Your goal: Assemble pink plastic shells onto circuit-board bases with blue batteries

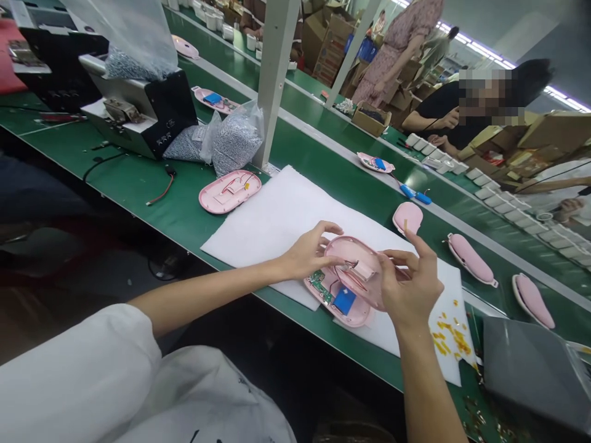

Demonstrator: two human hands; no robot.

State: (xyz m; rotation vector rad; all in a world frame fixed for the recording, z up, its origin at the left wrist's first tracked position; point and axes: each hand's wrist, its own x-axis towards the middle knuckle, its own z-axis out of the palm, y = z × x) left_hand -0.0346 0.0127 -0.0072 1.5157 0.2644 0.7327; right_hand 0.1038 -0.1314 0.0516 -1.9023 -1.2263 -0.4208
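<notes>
Two hands work over the green table [184, 212], both on one pink upper shell half [355, 246]. The left hand [311, 252] has its fingers closed around the near-left rim, the thumb reaching toward the wires and white rectangular piece [364, 269] inside. The right hand [410, 280] pinches the opposite rim, its index finger raised with a small yellowish strip [406, 226] at the tip. The upper half is tilted, partly covering a lower shell half [357, 317] that lies at the front edge of the white foam sheet [281, 212]. In that lower half I see a green circuit board [320, 288] and a blue battery [344, 301]. To the right, yellow tape pieces [450, 338] are scattered on the sheet, near a dark grey bin [530, 375]. Another open pink shell [224, 200] sits at the sheet's left edge, near bags of small metal parts [237, 140].
</notes>
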